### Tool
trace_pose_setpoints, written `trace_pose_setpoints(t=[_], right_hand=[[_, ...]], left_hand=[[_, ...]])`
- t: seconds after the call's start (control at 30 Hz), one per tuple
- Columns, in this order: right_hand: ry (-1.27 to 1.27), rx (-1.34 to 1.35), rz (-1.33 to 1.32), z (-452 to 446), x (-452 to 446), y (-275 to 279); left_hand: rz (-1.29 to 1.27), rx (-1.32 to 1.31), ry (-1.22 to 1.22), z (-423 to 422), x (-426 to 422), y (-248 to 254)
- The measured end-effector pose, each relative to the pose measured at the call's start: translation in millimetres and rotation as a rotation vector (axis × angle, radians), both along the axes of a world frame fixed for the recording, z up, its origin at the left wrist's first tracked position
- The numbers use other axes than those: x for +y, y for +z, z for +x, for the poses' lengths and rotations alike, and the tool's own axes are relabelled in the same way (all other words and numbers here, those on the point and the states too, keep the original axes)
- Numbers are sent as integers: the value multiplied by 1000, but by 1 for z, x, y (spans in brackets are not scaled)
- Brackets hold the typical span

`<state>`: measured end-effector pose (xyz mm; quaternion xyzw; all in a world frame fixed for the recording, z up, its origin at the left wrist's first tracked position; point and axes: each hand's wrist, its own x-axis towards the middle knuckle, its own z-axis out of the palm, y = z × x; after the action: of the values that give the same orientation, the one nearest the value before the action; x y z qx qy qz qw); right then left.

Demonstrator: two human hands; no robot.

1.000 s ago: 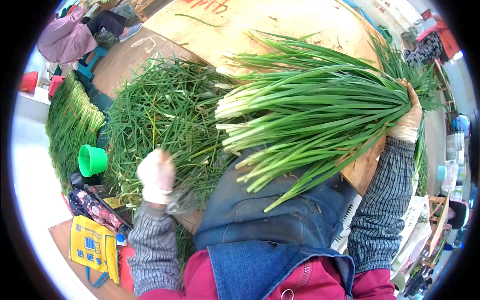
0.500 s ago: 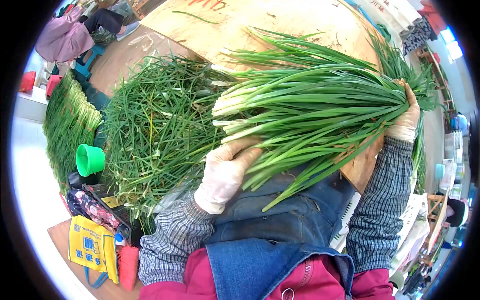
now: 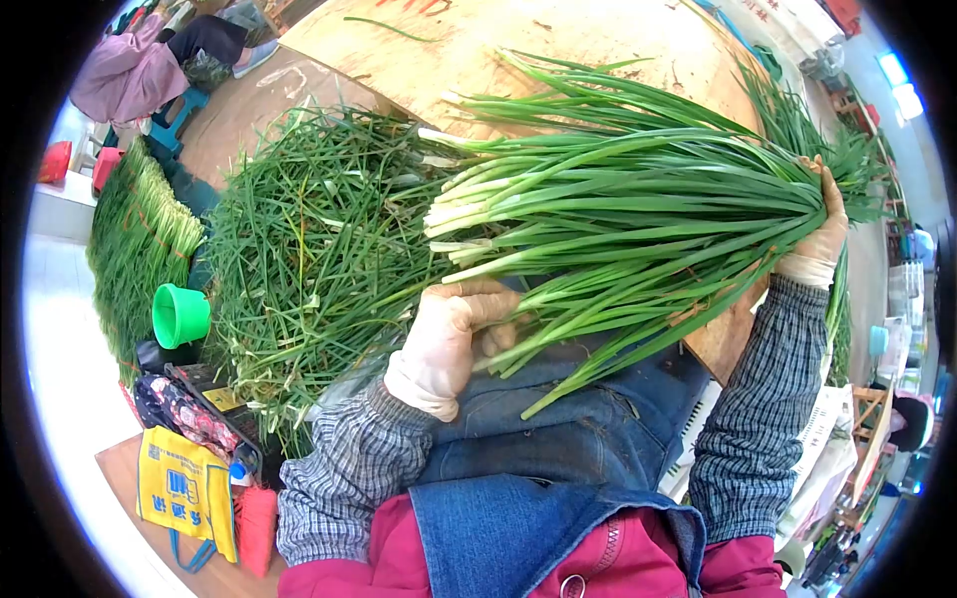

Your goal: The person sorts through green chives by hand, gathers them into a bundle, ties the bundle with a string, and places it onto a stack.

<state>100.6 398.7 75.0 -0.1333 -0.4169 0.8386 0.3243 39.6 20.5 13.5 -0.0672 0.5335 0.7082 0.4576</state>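
A large bunch of green leafy stalks (image 3: 638, 199) lies over my lap and the wooden board, its white ends pointing left. My right hand (image 3: 822, 224), in a pale glove, is wrapped round the leafy end of the bunch. At the lower white ends is my left hand (image 3: 454, 334), also gloved, with its fingers closed at the stalk tips; what it grips, if anything, is too hidden to tell. Left of the bunch spreads a loose heap of green leaves (image 3: 319, 249).
The wooden board (image 3: 558, 40) reaches away in front. At the left are tied green bundles (image 3: 150, 239), a green bucket (image 3: 180, 316) and a yellow bag (image 3: 184, 488). A seated person (image 3: 130, 75) is at the upper left.
My left hand has come from over the loose heap rightward to the white stalk ends, and its fingers have closed. My right hand keeps its hold and has shifted slightly right.
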Motion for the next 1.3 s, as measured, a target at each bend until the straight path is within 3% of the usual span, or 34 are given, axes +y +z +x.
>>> trace_pose_setpoints(t=[0.13, 0.23, 0.3, 0.33, 0.37, 0.43, 0.47, 0.53, 0.6, 0.67, 0.73, 0.8, 0.87, 0.93, 0.97, 1.07, 1.13, 1.2, 1.23, 1.27, 1.3], right_hand=[[89, 78, -87, 1, 7, -2], [107, 76, -84, 2, 9, 1], [85, 57, -47, 2, 12, 0], [71, 47, -29, 2, 13, 0], [78, 45, -7, 3, 11, -1], [94, 39, 30, 3, 8, -1], [103, 50, 28, 4, 7, -1], [133, 77, 26, 1, 7, -1], [-53, -35, 58, -1, 7, 0], [-166, -109, 56, -4, 0, 6], [-114, -93, 69, -2, 0, 4], [-63, -73, 64, 0, 4, 2], [-104, -71, 54, -3, 4, 2], [-115, -56, 74, -2, 3, 0], [-118, -83, 122, -1, 7, -3], [-33, -88, 30, 1, 15, -8], [-78, -127, 29, -2, 20, -13], [-115, -156, 79, -2, 22, -18], [-128, -160, 73, -3, 20, -17], [-142, -168, 67, -4, 18, -17], [-156, -178, 60, -4, 17, -17]], left_hand=[[80, -22, 127, 7, 5, -8], [-171, 371, 94, 10, 3, -26], [-662, 1219, -168, 7, -27, -31], [-649, 1288, -59, 2, -48, -42], [-743, 977, 75, -4, -73, -37], [-1174, 1145, 111, -10, -135, -48], [-1704, 1196, -366, -14, -161, -50], [-1768, 1511, -467, -1, -161, -41], [-1211, 1797, -204, 14, -111, -22], [-825, 1740, -81, 23, -59, -7], [-752, 1600, -165, 23, -18, 0], [-604, 1384, -273, 15, 4, -5], [-390, 1185, -107, 13, 8, -19], [-194, 515, -10, 14, 5, -18], [-143, 473, 41, 14, 4, -18], [-327, 729, -127, 14, -1, -3], [-380, 1046, -61, 16, -2, -14], [-419, 1205, -18, 13, -10, -13], [-400, 1116, -32, 13, -17, -4], [-449, 1221, -170, 10, -30, 7], [-568, 1497, -390, 5, -49, 14]])
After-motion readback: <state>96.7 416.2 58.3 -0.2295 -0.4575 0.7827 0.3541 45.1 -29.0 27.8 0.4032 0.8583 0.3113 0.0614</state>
